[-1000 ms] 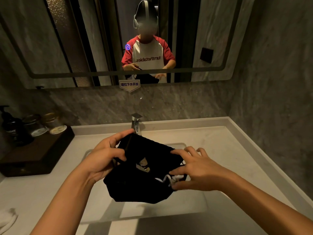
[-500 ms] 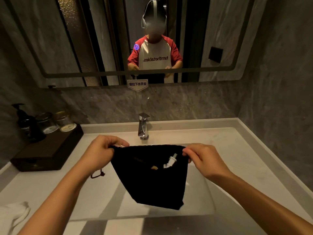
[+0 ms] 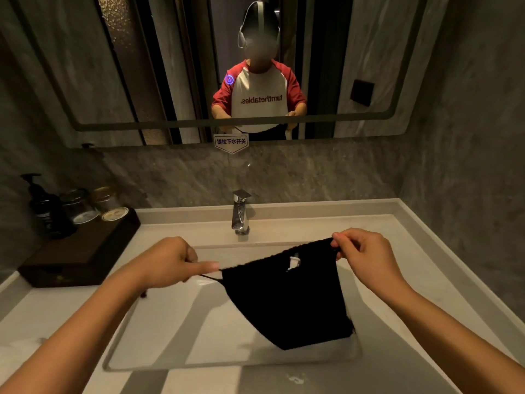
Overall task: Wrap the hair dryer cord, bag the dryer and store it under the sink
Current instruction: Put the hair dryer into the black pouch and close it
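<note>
A black drawstring bag [image 3: 289, 300] hangs over the sink basin [image 3: 181, 331], its mouth nearly cinched. A small white part [image 3: 293, 262] shows through the gap left at the mouth; the dryer itself is hidden inside. My left hand [image 3: 173, 263] pinches the thin black drawstring [image 3: 211, 277] and holds it taut to the left of the bag. My right hand [image 3: 360, 253] grips the bag's upper right corner, slightly higher than the left hand.
A chrome faucet [image 3: 241, 213] stands behind the basin. At the left a dark wooden tray [image 3: 82, 251] carries a black pump bottle [image 3: 47, 206] and two glass jars [image 3: 93, 204]. A mirror [image 3: 181, 61] spans the wall. White countertop [image 3: 377, 231] runs to the right wall.
The hands moved apart: the left one slid off the bag's edge and pulled the drawstring out leftward, and the bag's wide mouth closed to a small gap.
</note>
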